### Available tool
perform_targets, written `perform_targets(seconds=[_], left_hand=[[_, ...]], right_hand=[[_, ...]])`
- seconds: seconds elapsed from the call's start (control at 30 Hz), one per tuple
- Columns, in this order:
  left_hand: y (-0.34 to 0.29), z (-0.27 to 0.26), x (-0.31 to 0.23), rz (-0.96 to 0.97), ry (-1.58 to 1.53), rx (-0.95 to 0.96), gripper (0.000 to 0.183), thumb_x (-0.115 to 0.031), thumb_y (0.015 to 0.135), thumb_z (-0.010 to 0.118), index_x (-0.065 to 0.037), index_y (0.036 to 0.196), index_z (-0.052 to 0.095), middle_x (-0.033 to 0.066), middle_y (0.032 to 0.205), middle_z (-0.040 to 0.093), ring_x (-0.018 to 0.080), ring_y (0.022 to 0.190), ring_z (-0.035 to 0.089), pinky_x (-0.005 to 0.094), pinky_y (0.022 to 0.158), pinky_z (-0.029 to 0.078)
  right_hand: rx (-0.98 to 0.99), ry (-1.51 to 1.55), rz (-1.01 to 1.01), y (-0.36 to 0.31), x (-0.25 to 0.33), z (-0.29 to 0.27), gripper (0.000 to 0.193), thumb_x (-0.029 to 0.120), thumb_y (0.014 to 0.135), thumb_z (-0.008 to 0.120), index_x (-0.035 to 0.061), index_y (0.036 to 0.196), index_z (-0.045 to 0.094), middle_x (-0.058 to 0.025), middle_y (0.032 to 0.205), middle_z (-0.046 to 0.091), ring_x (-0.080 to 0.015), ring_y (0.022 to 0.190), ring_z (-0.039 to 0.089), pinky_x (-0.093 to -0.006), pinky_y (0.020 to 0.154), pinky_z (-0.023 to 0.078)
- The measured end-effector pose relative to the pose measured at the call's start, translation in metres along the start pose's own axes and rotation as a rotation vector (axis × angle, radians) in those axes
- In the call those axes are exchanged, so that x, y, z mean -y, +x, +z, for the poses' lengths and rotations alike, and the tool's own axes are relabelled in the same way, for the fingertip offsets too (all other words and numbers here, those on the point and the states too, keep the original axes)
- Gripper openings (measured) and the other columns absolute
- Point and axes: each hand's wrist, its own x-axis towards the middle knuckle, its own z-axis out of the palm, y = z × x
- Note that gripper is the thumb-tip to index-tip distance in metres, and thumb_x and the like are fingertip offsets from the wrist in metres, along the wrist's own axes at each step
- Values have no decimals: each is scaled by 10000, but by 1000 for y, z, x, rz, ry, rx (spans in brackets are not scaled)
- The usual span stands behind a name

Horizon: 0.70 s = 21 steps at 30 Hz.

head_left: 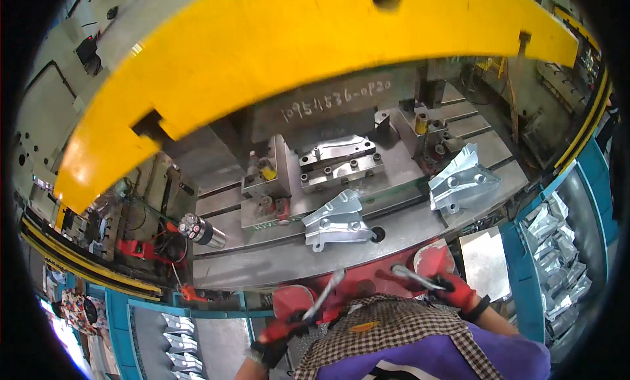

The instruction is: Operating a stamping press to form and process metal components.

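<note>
My left hand (283, 329), in a red and black glove, is closed around a slim silver metal tool (324, 295) that points up and away. A similar silver tool with a rounded end (413, 275) is in my right hand (457, 292), gloved the same way. Beyond the tools, a bent sheet-metal part (338, 224) lies on the near edge of the press bed (282, 255). Farther right rests a second bent sheet-metal part (462, 182). Both tools stand apart from these parts. The exact kind of tool cannot be made out.
A yellow press ram (315, 45) arches overhead, above the steel die (341, 173). A silver cylinder (202, 231) stands at the bed's left. Blue-framed bins hold metal parts (558, 262) at right and stacked parts (182, 344) at lower left. Red housings (433, 256) line the front.
</note>
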Motion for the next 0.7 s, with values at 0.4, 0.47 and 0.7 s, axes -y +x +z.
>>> perform_targets(seconds=[0.4,0.47,0.7], left_hand=[[296,-29,-175,571,483,-267,258,-354,927,484,-142,1032,584,-31,709,524,72,590,462,226,503,386],[324,-22,-191,601,355,-149,284,-378,928,478,-123,982,591,-21,698,524,75,582,464,220,505,393],[288,38,-244,446,10,-53,326,-408,923,486,-106,1014,566,5,694,564,88,521,513,218,451,423]], right_hand=[[-134,530,-65,26,23,3,390,372,901,487,35,1082,561,-49,871,623,-119,724,572,-263,662,471],[-157,588,-108,24,15,3,383,365,902,485,37,1083,561,-42,861,620,-119,721,573,-260,655,470],[-241,531,-29,24,13,2,652,624,807,521,24,1058,558,-50,781,616,-126,677,589,-262,611,466]])
